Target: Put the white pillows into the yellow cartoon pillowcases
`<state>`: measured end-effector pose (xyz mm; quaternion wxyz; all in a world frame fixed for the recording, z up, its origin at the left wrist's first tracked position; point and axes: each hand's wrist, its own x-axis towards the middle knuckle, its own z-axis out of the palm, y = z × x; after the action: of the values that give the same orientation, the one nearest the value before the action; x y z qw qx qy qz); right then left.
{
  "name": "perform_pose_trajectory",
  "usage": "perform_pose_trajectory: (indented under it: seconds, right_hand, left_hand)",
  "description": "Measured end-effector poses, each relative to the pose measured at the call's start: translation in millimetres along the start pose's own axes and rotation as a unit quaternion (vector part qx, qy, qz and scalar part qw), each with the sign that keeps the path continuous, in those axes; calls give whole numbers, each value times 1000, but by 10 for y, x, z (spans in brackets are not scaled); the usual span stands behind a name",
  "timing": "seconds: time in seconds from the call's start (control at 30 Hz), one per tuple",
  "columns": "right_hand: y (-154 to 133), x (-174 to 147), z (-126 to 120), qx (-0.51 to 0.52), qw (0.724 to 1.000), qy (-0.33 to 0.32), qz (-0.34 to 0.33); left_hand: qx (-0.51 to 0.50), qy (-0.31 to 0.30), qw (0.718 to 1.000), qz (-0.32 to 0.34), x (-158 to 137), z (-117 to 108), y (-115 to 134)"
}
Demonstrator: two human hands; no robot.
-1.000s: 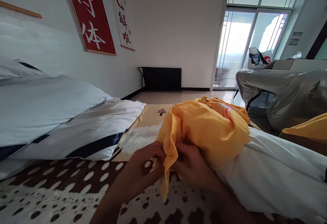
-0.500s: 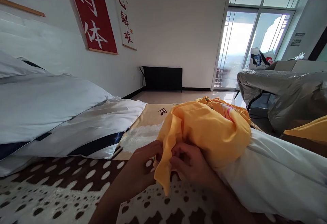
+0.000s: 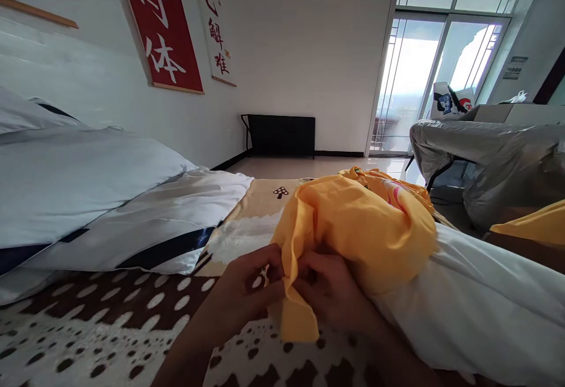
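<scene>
A yellow pillowcase (image 3: 353,222) with a pink print is bunched around one end of a white pillow (image 3: 481,299). Both my hands are at its loose front edge, where a yellow flap hangs down. My left hand (image 3: 256,281) pinches this edge from the left, thumb and fingers closed on the cloth. From the other side, my right hand (image 3: 326,287) is closed on the same fabric, its fingertips partly hidden in the folds. A brown and cream patterned blanket (image 3: 110,340) lies beneath everything.
White pillows (image 3: 88,181) with dark blue bands are stacked on the left. A plastic-covered table (image 3: 481,140) carrying a box stands at the right, with another yellow cloth (image 3: 529,219) below it. A black panel (image 3: 280,136) leans against the far wall.
The hanging yellow flap has swung to the right and turned its flat side toward me. My left thumb has moved right across the cloth; my right fingers are tucked further behind it.
</scene>
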<state>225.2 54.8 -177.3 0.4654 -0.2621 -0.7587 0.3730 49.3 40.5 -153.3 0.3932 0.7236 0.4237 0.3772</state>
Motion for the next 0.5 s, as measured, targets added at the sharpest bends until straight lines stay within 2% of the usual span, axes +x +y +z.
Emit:
perform_pose_trajectory:
  seconds: [0.1,0.2,0.4,0.5]
  right_hand:
    - [15,-13,2,37,999,11,1]
    - [19,-3,7,34,999,10,-9]
    - [-3,29,10,11,1000,-15,-15]
    - [10,32,8,7,1000,-11,-13]
  left_hand:
    - [-50,-39,998,9,-13,-42,-30]
    - [-67,-40,997,14,-10,-61,-56]
    - [40,32,998,23,13,11,-83]
    - [81,41,996,8,1,24,-50]
